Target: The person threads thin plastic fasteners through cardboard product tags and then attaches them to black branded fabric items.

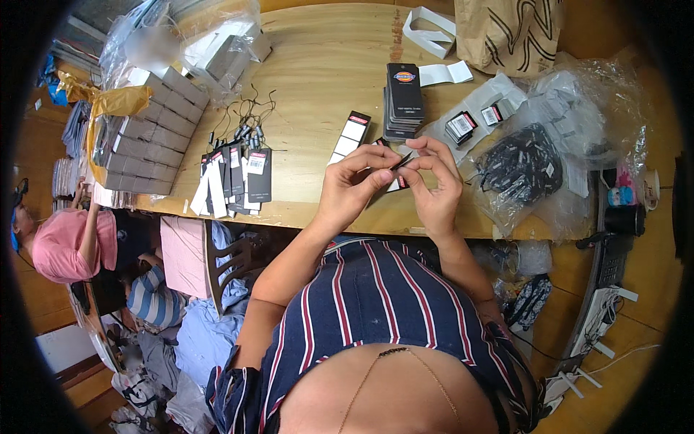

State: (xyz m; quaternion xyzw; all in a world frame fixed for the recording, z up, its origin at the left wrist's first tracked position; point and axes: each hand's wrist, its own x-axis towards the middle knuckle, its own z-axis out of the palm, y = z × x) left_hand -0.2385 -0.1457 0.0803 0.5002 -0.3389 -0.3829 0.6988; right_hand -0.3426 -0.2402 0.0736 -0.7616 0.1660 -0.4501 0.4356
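Observation:
My left hand (350, 189) and my right hand (435, 189) meet above the near part of the table. Between their pinched fingertips is a thin dark piece (402, 160), seen nearly edge-on; its kind is too small to make out. Partly hidden beneath the fingers lies a tag with a white and red label (396, 184). Just beyond stands a neat stack of black hang tags (403, 98). Left of it, by my left hand, is a black tag with white panels (351, 134). Small barcode stickers (461, 126) lie on backing paper beyond my right hand.
A clear bag of black tag strings (522, 165) sits at the right. Finished-looking tags with strings (237, 177) fan out at the left, beside stacked white boxes (148, 134). A brown paper bag (506, 32) stands at the back. Another person in pink (69, 246) is far left.

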